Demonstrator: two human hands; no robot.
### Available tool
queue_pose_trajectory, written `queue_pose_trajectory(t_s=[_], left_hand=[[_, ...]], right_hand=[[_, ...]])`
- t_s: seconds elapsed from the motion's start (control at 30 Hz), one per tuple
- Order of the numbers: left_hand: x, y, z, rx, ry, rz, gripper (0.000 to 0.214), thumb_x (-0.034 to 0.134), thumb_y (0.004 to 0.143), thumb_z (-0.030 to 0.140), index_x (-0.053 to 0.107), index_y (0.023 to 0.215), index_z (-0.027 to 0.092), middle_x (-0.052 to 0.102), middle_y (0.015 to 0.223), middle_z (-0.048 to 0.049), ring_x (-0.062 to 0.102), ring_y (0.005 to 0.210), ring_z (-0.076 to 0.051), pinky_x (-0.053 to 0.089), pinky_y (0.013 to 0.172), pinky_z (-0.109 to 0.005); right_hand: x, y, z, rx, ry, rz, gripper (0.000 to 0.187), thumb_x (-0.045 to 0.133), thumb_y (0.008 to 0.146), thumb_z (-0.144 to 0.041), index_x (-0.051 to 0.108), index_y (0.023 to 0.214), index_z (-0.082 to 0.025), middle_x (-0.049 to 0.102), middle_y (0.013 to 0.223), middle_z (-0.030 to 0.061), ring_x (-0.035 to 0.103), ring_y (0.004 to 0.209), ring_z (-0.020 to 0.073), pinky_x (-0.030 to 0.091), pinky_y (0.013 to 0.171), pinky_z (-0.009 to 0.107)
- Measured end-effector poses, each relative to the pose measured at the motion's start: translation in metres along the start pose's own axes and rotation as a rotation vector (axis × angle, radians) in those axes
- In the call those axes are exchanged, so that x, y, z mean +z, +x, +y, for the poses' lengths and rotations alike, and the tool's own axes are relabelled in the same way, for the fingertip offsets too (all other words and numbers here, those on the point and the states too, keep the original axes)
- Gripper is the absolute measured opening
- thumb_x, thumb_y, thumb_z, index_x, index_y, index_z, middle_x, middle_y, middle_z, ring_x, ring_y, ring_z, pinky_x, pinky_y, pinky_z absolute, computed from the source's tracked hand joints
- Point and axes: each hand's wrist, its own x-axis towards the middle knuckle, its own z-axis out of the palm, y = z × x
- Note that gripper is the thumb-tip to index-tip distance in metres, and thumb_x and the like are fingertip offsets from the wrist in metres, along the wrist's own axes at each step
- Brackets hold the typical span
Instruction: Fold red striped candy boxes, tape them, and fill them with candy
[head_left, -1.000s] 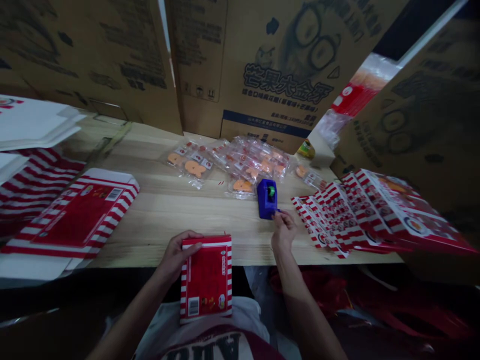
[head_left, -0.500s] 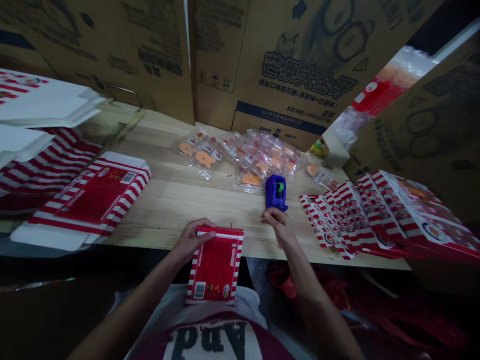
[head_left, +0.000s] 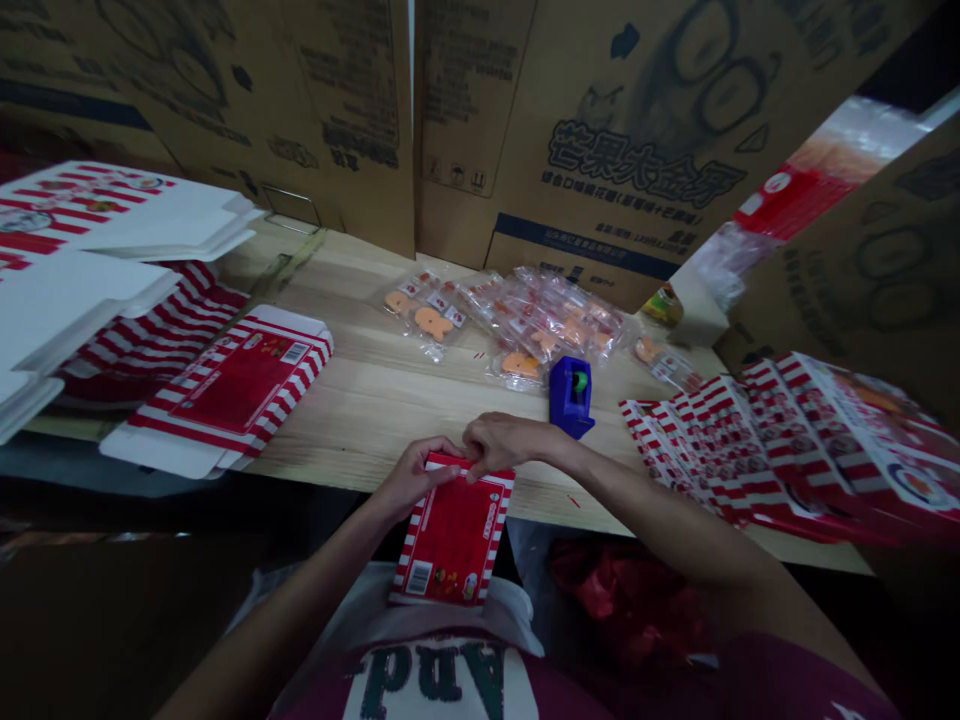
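A red box with red-and-white striped edges (head_left: 455, 540) leans against my body at the table's front edge, its barcode toward me. My left hand (head_left: 424, 482) grips its upper left corner, thumb on the front face. At the box's top edge is my right hand (head_left: 504, 443), fingers bent and pressed together against the box; whatever is between them is too small to make out. Just beyond my right hand stands a blue tape dispenser (head_left: 570, 398) with a green core.
Packets of orange fish-shaped pieces (head_left: 555, 315) lie in a pile behind the dispenser. Flat striped cartons (head_left: 232, 370) and white-flapped ones (head_left: 112, 270) are at left. A row of striped boxes (head_left: 810, 440) is at right. Large cardboard cartons (head_left: 600, 130) wall off the back.
My right hand has moved from the tape dispenser leftward to the top edge of the box. My left hand keeps its grip on the box. The view has shifted slightly left.
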Motion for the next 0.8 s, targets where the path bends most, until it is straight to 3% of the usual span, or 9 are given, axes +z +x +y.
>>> queue_pose_trajectory(t_s=[0.1, 0.27, 0.33, 0.43, 0.53, 0.63, 0.7, 0.8], left_hand=[[0.000, -0.006, 0.005, -0.012, 0.009, -0.022, 0.029, 0.077, 0.069, 0.034, 0.065, 0.087, 0.015, 0.068, 0.083, -0.0025, 0.062, 0.072, -0.016, 0.047, 0.069, -0.026], [0.006, -0.015, 0.009, 0.002, 0.081, -0.053, 0.027, 0.076, 0.071, 0.034, 0.067, 0.090, 0.016, 0.066, 0.083, -0.0021, 0.059, 0.070, -0.015, 0.045, 0.063, -0.023], [0.007, -0.019, 0.012, 0.003, 0.096, -0.049, 0.026, 0.075, 0.071, 0.033, 0.068, 0.089, 0.017, 0.067, 0.084, -0.0028, 0.060, 0.071, -0.015, 0.046, 0.063, -0.024], [0.009, -0.029, 0.033, 0.076, 0.178, -0.021, 0.020, 0.074, 0.073, 0.032, 0.070, 0.087, 0.019, 0.069, 0.085, -0.0038, 0.062, 0.075, -0.018, 0.048, 0.066, -0.026], [0.017, -0.047, 0.073, 0.305, 0.393, 0.040, 0.013, 0.070, 0.077, 0.026, 0.072, 0.090, 0.023, 0.071, 0.087, -0.0038, 0.066, 0.081, -0.020, 0.051, 0.071, -0.029], [0.032, -0.062, 0.102, 0.636, 0.650, 0.101, 0.029, 0.066, 0.080, 0.016, 0.071, 0.104, 0.031, 0.072, 0.101, -0.0041, 0.068, 0.092, -0.024, 0.055, 0.077, -0.034], [0.041, -0.063, 0.100, 0.845, 0.837, 0.066, 0.047, 0.064, 0.079, 0.010, 0.064, 0.120, 0.034, 0.070, 0.113, -0.0049, 0.067, 0.100, -0.025, 0.057, 0.082, -0.037], [0.049, -0.050, 0.062, 1.141, 1.054, -0.051, 0.064, 0.059, 0.081, 0.009, 0.047, 0.139, 0.031, 0.068, 0.120, -0.0084, 0.064, 0.111, -0.028, 0.055, 0.090, -0.042]], right_hand=[[0.009, -0.001, 0.015, 0.038, 0.335, -0.043, 0.035, 0.079, 0.062, -0.043, 0.060, 0.068, -0.015, 0.053, 0.057, -0.0056, 0.044, 0.053, 0.0094, 0.029, 0.053, 0.022], [0.041, -0.001, 0.032, -0.007, 1.098, -0.322, 0.049, 0.081, 0.053, -0.051, 0.060, 0.077, -0.013, 0.057, 0.063, -0.0060, 0.049, 0.054, 0.0081, 0.036, 0.052, 0.019], [0.052, -0.003, 0.031, 0.025, 1.294, -0.309, 0.051, 0.083, 0.051, -0.051, 0.060, 0.077, -0.013, 0.058, 0.062, -0.0056, 0.050, 0.050, 0.0079, 0.036, 0.050, 0.019], [0.051, -0.014, 0.028, 0.048, 1.356, -0.129, 0.045, 0.083, 0.055, -0.047, 0.059, 0.070, -0.013, 0.055, 0.057, -0.0064, 0.045, 0.045, 0.0056, 0.032, 0.044, 0.017], [0.032, -0.038, 0.025, 0.041, 1.300, 0.100, 0.046, 0.076, 0.065, -0.055, 0.059, 0.068, -0.013, 0.052, 0.052, -0.0055, 0.043, 0.044, 0.0063, 0.031, 0.042, 0.017], [0.015, -0.068, 0.019, 0.070, 1.306, 0.236, 0.055, 0.061, 0.074, -0.068, 0.065, 0.084, -0.013, 0.055, 0.053, -0.0029, 0.048, 0.043, 0.0095, 0.035, 0.042, 0.019], [0.015, -0.082, 0.013, 0.082, 1.374, 0.277, 0.061, 0.055, 0.077, -0.071, 0.065, 0.099, -0.014, 0.065, 0.066, 0.0020, 0.057, 0.050, 0.0123, 0.041, 0.046, 0.021], [0.031, -0.085, 0.008, 0.131, 1.476, 0.399, 0.051, 0.069, 0.071, -0.059, 0.067, 0.099, -0.016, 0.071, 0.085, 0.0051, 0.065, 0.067, 0.0145, 0.049, 0.061, 0.024]])
